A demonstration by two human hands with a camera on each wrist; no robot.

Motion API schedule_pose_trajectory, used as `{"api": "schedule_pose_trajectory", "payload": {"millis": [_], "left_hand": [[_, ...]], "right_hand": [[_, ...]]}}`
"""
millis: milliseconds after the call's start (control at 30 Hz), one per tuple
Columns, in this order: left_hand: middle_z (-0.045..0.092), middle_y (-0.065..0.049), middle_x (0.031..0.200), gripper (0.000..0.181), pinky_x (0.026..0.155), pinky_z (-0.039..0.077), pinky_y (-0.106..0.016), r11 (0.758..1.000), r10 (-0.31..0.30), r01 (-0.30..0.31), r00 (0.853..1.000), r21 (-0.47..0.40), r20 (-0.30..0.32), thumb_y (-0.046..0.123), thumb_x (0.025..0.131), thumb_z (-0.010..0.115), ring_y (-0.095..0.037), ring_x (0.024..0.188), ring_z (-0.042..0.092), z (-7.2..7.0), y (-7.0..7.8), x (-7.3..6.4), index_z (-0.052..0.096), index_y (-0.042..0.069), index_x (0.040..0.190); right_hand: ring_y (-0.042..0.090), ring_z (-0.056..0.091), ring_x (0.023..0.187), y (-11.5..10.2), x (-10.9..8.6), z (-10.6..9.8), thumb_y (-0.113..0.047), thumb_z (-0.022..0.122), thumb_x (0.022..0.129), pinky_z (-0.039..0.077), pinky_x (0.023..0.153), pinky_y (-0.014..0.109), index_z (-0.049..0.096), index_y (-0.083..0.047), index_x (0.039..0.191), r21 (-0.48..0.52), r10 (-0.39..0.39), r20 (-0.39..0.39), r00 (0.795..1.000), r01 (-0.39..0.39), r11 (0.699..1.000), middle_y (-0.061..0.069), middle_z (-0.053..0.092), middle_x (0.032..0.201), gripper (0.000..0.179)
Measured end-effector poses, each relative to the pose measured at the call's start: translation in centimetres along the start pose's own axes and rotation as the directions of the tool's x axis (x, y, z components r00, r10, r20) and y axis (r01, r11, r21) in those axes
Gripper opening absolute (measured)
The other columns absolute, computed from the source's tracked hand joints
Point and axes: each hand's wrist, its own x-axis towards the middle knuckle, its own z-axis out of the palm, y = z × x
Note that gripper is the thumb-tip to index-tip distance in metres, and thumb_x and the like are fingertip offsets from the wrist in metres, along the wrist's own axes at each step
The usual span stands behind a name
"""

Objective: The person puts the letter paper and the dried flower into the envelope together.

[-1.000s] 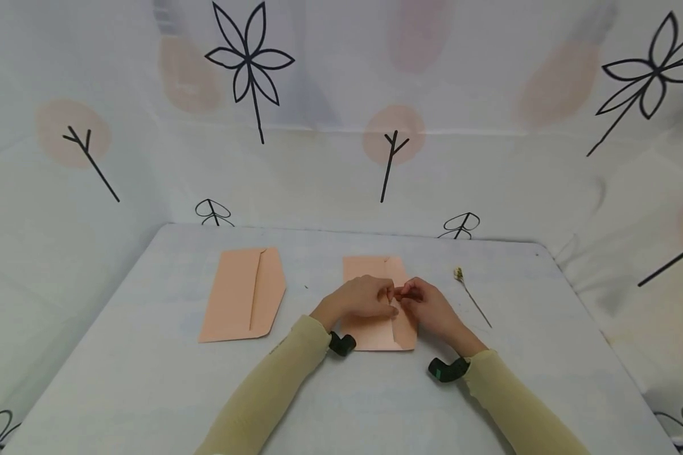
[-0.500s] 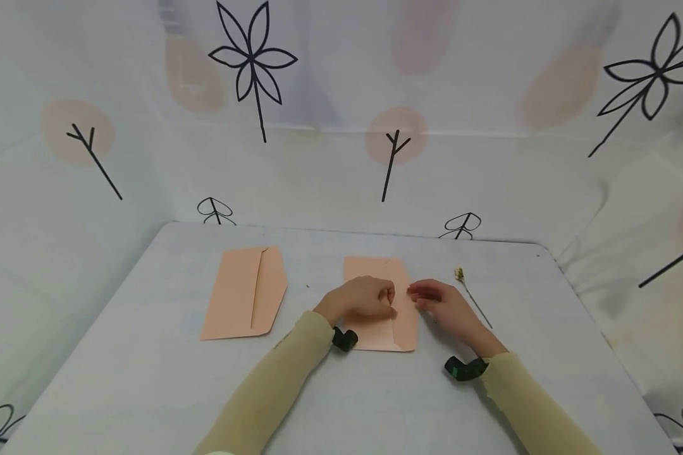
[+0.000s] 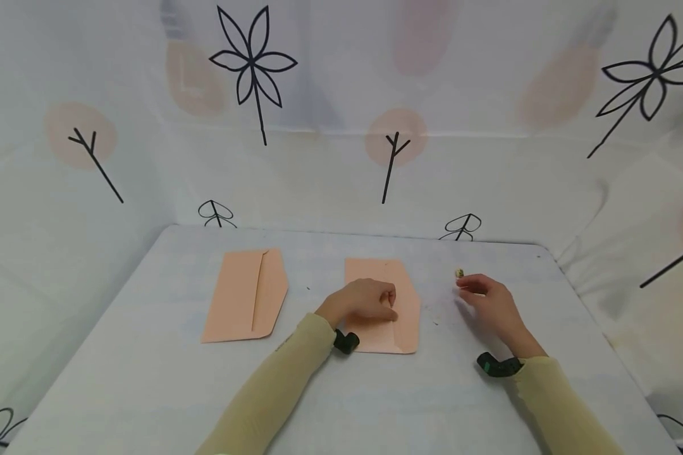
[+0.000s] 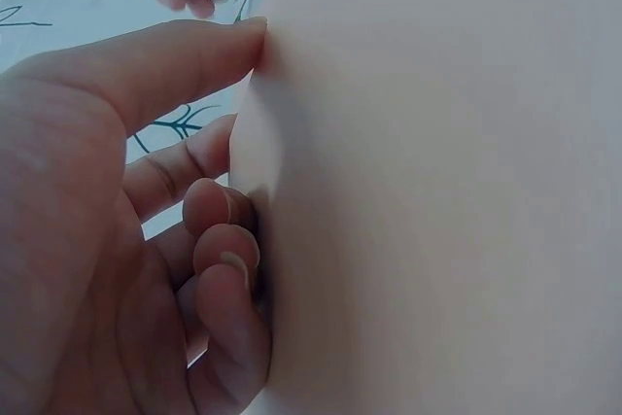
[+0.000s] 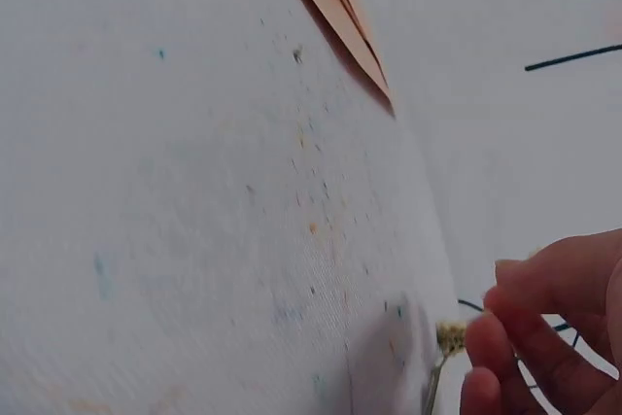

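My left hand (image 3: 367, 298) lies over the middle of a peach envelope (image 3: 370, 268), thumb and curled fingers at the edge of its pocket beside the open flap. In the left wrist view, the thumb and fingertips press against the paper, which bulges slightly between them. To the right, my right hand (image 3: 492, 306) reaches a small dried flower, its yellowish head (image 3: 460, 273) showing just past the fingertips. The right wrist view has the thin stem (image 5: 433, 386) beside loosely bent fingers, thumb apart from them. Most of that stem is hidden behind the hand in the head view.
A second peach envelope (image 3: 239, 297) lies at the left with its flap spread to the right. Small dark specks (image 5: 297, 53) dot the white tabletop (image 3: 341, 404) between the middle envelope and the right hand. A patterned white cloth (image 3: 319, 183) hangs behind the table.
My right hand has left the middle envelope and moved right to the dried flower, covering most of its stem. The left hand stays in place on the envelope.
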Motion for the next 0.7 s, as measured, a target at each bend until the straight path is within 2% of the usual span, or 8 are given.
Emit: {"api": "schedule_pose_trajectory", "payload": {"millis": [133, 300, 467, 700], "left_hand": [[0.058, 0.009, 0.079, 0.021, 0.065, 0.040, -0.025, 1.000, 0.013, -0.013, 1.000, 0.007, -0.007, 0.045, 0.087, 0.072, -0.010, 0.073, 0.052, 0.0, 0.0, 0.0, 0.058, 0.029, 0.090], [0.058, 0.009, 0.079, 0.022, 0.065, 0.040, -0.025, 1.000, 0.015, -0.015, 1.000, 0.008, -0.005, 0.046, 0.087, 0.072, -0.010, 0.074, 0.052, -0.1, -0.1, -0.1, 0.058, 0.029, 0.091], [0.058, 0.008, 0.079, 0.022, 0.066, 0.040, -0.026, 1.000, 0.005, -0.005, 1.000, 0.004, -0.017, 0.045, 0.086, 0.073, -0.010, 0.075, 0.052, -0.2, -0.2, -0.1, 0.059, 0.029, 0.090], [0.057, 0.007, 0.077, 0.022, 0.066, 0.040, -0.026, 1.000, 0.005, -0.005, 1.000, -0.009, -0.008, 0.045, 0.086, 0.073, -0.010, 0.073, 0.052, -0.1, -0.3, -0.1, 0.059, 0.029, 0.090]], "right_hand": [[0.038, 0.051, 0.117, 1.0, 0.3, -0.9, -0.020, 0.059, 0.099, 0.044, 0.081, 0.041, 0.059, -0.002, 0.127, 0.003, 0.090, -0.055, 0.994, -0.090, 0.996, 0.023, 0.058, 0.127, 0.033], [0.035, 0.052, 0.109, 1.7, 0.8, -1.0, -0.029, 0.062, 0.098, 0.044, 0.080, 0.039, 0.055, 0.000, 0.129, -0.009, 0.183, -0.044, 0.982, -0.184, 0.983, 0.022, 0.057, 0.126, 0.043], [0.032, 0.052, 0.102, 2.0, 1.5, -1.0, -0.035, 0.066, 0.096, 0.043, 0.080, 0.039, 0.054, 0.001, 0.128, -0.061, 0.161, -0.011, 0.987, -0.161, 0.985, 0.020, 0.058, 0.120, 0.050], [0.030, 0.054, 0.094, 1.7, 1.2, -0.7, -0.032, 0.068, 0.094, 0.043, 0.076, 0.038, 0.059, 0.002, 0.120, -0.142, 0.114, 0.006, 0.994, -0.112, 0.984, 0.018, 0.061, 0.108, 0.044]]}}
